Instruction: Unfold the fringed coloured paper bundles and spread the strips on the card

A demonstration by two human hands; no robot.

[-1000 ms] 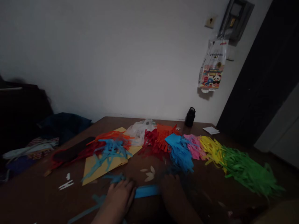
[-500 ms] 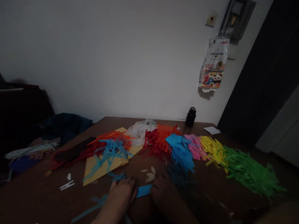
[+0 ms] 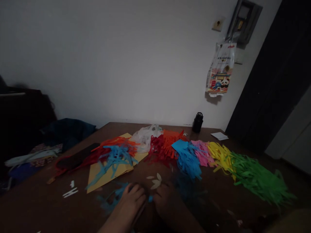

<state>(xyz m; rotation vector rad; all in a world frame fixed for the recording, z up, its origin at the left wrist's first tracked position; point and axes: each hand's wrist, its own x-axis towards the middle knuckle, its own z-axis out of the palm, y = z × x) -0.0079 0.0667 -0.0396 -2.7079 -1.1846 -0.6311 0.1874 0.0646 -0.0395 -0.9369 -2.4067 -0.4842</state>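
Low in the middle of the view, my left hand (image 3: 133, 200) is closed, its fingers curled over blue fringed paper (image 3: 116, 194) whose loose strips spread to its left. Close to its right, my right hand (image 3: 166, 200) is closed too, pinching the same blue paper. Only a small bright blue piece shows in the narrow gap between the hands. Darker blue strips trail beyond my right hand, dim and blurred. Pale petal-shaped pieces (image 3: 156, 182) lie on the table just past the hands.
Across the brown table (image 3: 36, 204) lie yellow sheets (image 3: 97, 181), light blue strips, a plastic bag (image 3: 143, 136), and red, orange, blue, pink, yellow and green fringes (image 3: 259, 178). A black bottle (image 3: 198, 122) stands near the wall. White clips (image 3: 70, 192) lie left.
My hands have come closer together, and the flat blue band between them has shrunk to a small piece. The strips at my left hand have shifted.
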